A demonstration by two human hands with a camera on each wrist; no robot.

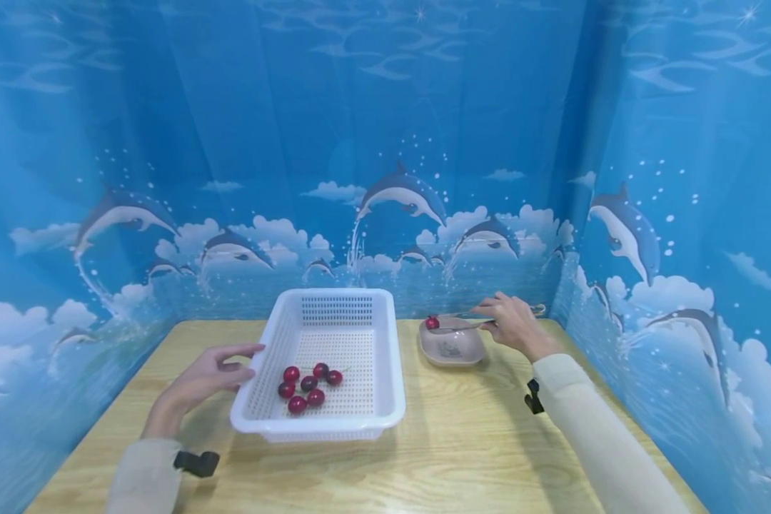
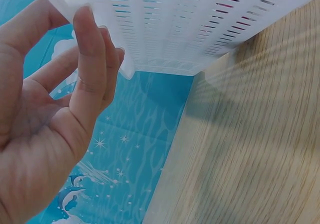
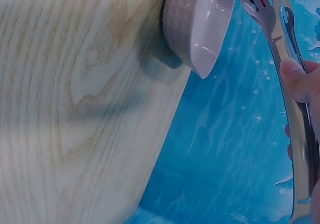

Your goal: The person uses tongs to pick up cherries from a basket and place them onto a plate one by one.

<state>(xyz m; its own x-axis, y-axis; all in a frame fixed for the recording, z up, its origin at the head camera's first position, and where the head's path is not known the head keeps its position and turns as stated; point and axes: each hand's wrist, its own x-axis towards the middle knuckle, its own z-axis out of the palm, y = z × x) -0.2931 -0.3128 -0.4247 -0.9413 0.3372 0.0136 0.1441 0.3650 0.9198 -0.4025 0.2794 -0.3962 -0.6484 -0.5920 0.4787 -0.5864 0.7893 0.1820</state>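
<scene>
We see a single red cherry [image 1: 432, 323] caught between the ends of metal tongs [image 3: 298, 154], at the far left part of the bowl's rim as the head view shows it; in the right wrist view only a bit of red shows through the slotted tips. Our right hand [image 1: 514, 325] has its fingers and thumb closed about the tongs, partway along their length, the thumb pressed on one arm of them. The hand is held palm down, knuckles up, with the forearm running in from the lower right and the tongs pointing left. Beneath the tong ends sits the small pale pink bowl [image 1: 450, 350], upright near the table's back edge.

To the left of the bowl, well apart from our right hand, stands a white basket [image 1: 318, 422] with slotted walls. Our left hand [image 1: 205, 375] reaches up to its left rim, wrist low, fingers bent and partly spread, holding the rim lightly between the digits. Seven more cherries [image 1: 308, 383] lie grouped in the basket's near half, some with stems.

Both our forearms wear cream sleeves [image 1: 604, 435], each with a black band [image 1: 195, 464] near the cuff. Under everything is a wood-grain table [image 1: 450, 457], ringed by blue curtains [image 1: 231, 143] printed with dolphins.
</scene>
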